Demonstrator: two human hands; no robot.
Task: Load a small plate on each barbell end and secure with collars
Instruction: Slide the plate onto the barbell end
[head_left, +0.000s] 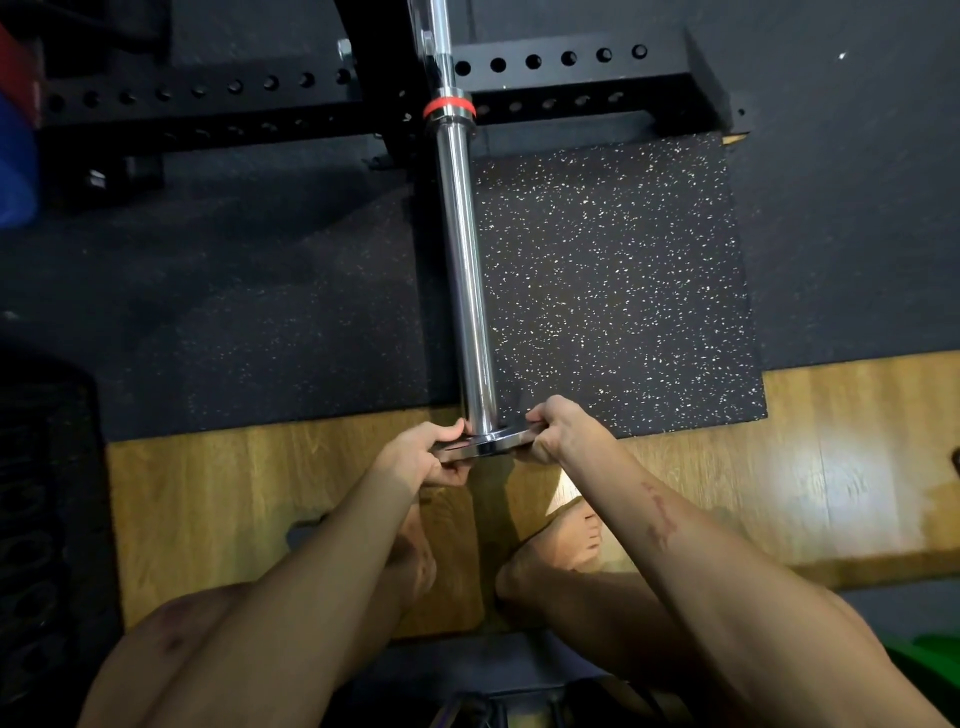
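A chrome barbell sleeve (464, 270) runs from the black rack at the top toward me, with a red ring (448, 107) at its inner shoulder. A small dark plate (491, 445) sits at the very tip of the sleeve, its hole around the sleeve's end. My left hand (434, 453) grips the plate's left edge and my right hand (558, 431) grips its right edge. No collar shows anywhere.
The black rack beam with holes (550, 65) crosses the top. A speckled rubber mat (613, 280) lies right of the sleeve, on a wooden platform (831, 457). My bare feet (566, 540) stand below the plate. Blue and red plates (15, 156) at far left.
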